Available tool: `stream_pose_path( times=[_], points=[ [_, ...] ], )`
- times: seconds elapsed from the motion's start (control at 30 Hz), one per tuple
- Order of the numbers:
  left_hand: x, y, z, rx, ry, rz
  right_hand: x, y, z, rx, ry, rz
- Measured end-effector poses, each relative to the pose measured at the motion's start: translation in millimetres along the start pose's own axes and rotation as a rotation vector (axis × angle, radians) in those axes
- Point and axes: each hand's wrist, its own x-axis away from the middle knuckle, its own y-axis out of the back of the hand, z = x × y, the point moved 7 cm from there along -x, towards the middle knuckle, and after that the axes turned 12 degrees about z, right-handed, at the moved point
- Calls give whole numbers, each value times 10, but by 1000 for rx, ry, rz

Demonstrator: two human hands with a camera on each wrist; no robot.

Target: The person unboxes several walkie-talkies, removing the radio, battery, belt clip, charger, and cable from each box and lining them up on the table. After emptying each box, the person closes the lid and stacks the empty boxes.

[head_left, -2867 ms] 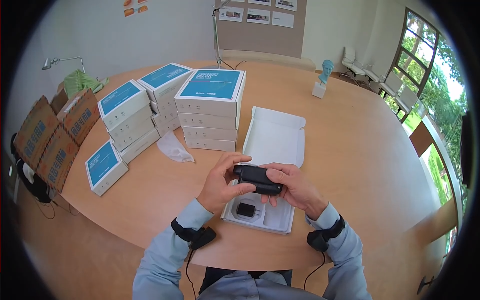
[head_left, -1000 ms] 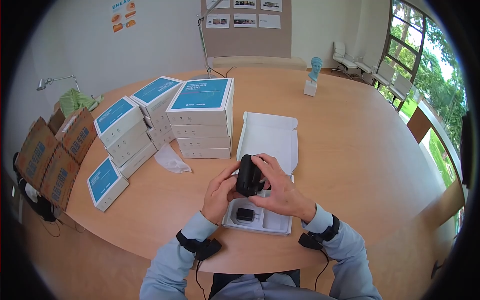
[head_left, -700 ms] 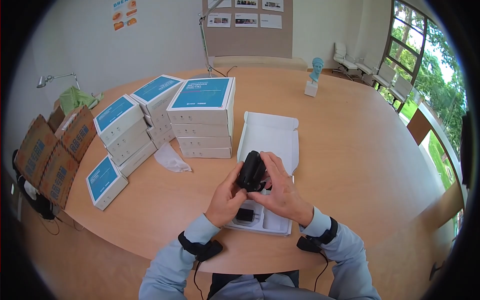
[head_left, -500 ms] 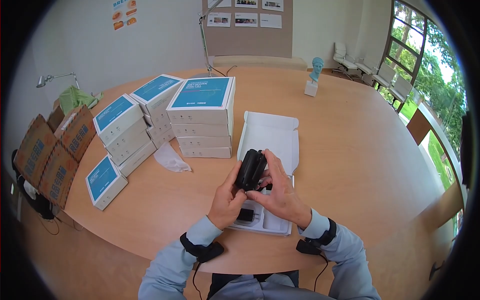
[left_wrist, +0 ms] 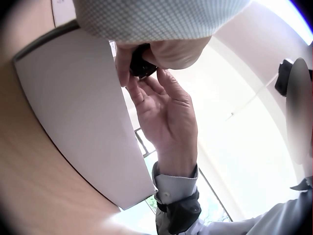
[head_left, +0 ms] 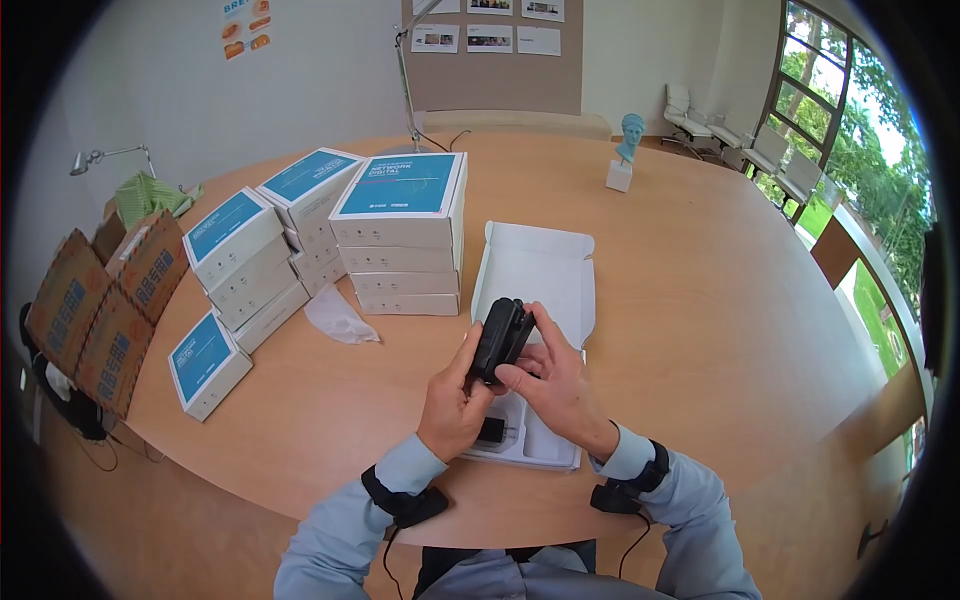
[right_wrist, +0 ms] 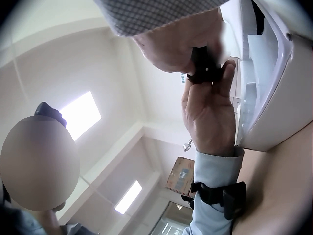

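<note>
Both hands hold a black handheld device (head_left: 500, 340) with a rounded, cylinder-like side, tilted lengthwise over an open white box (head_left: 556, 448). My left hand (head_left: 452, 408) grips its left side and lower end. On the right side, my right hand (head_left: 562, 388) has its index finger along the upper edge and its thumb near the bottom. The left wrist view shows the device (left_wrist: 142, 62) between the fingers of both hands; so does the right wrist view, where its dark end (right_wrist: 204, 68) shows. A black plug adapter (head_left: 491, 430) sits in the box's left compartment, partly covered by the left hand.
The box's lid (head_left: 535, 265) lies open behind the hands. Stacked white boxes with blue tops (head_left: 400, 187) stand at the left, beside a crumpled white wrapper (head_left: 342, 317) and a single box (head_left: 202, 357). A small blue bust (head_left: 630, 140) stands far back.
The device has turned from lying crosswise to pointing away from the body. The right hand's fingers have shifted from its top to its right side, and the left hand has moved toward its lower end.
</note>
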Motion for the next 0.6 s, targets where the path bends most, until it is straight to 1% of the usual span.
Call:
stream_pose_path(
  times=[0.03,0.1,0.13,0.2,0.23,0.3,0.33,0.4,0.43,0.5,0.6],
  points=[
    [5,14,9,0,1,1,0,-20,-18,0,-1,-1],
    [14,-2,76,-6,58,81,3,-3,-1,-2,112,-73],
    [16,-6,82,-6,57,82,-18,28,-64,-1,112,-74],
    [32,-9,97,-34,72,72,-40,119,-82,298,199,-133],
    [37,-14,98,-34,72,73,-42,126,-38,298,199,-134],
    [43,-15,72,-137,51,51,-68,151,-60,21,57,-109],
    [41,-28,38,-137,52,54,-65,153,-68,20,57,-111],
    [39,-53,-90,-340,54,63,-53,176,-133,-6,12,-182],
    [35,-60,-94,-339,54,65,-53,155,-141,-6,11,-185],
    [37,-70,-142,-392,-7,37,-36,127,-135,-27,60,-211],
    [35,-76,-129,-380,0,23,-24,97,-179,22,44,-211]
  ],
)
